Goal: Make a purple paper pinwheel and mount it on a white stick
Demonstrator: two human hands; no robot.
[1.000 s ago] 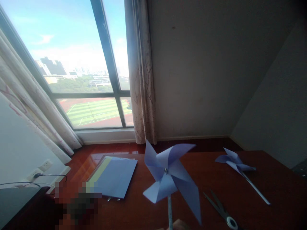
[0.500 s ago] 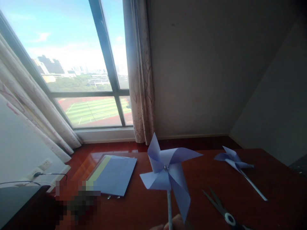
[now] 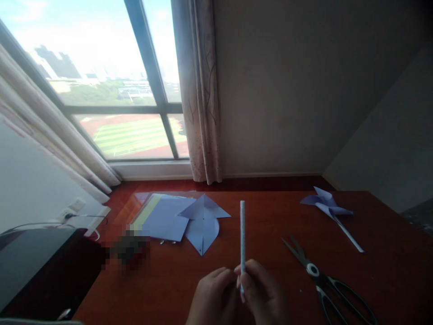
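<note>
A white rolled-paper stick (image 3: 242, 234) stands upright above the table's near side. My right hand (image 3: 262, 293) is closed around its lower part, thumb across the front. My left hand (image 3: 213, 293) is curled beside it, with its fingertips at the stick's lower end, partly hidden. Left of the stick lies a lilac paper pinwheel head (image 3: 203, 225), off any stick, its blades folded and a small hole near the bottom point. On the right a whole lilac paper pinwheel (image 3: 328, 207) rests on the table with its own white stick.
Scissors (image 3: 313, 270) with dark handles lie partly open to the right of my hands. A stack of lilac paper sheets (image 3: 165, 221) sits at the left, partly under the pinwheel head. A blurred patch (image 3: 130, 248) and a dark cabinet (image 3: 50, 266) are further left.
The pinwheel head that was on the upright stick now lies on the table to the left. The bare stick is between my hands, which have come further into view. The camera has tilted down.
</note>
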